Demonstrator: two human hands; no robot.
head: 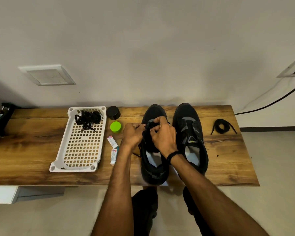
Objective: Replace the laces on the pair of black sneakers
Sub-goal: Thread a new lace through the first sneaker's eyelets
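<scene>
Both my left hand [132, 134] and right hand [164, 135] pinch a thin black fabric lace [149, 125] between them, above the black sneaker with grey trim [154, 174] underneath. It looks soft and floppy, so I'd grip it close to the end.

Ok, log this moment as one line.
left hand: pinches black shoelace; right hand: pinches same shoelace; site: black sneaker nearer white plastic basket; other black sneaker: untouched

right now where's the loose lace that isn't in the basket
In the head view the loose lace lies coiled at the right end of the table, right of the far-right sneaker, not touching it.
</scene>
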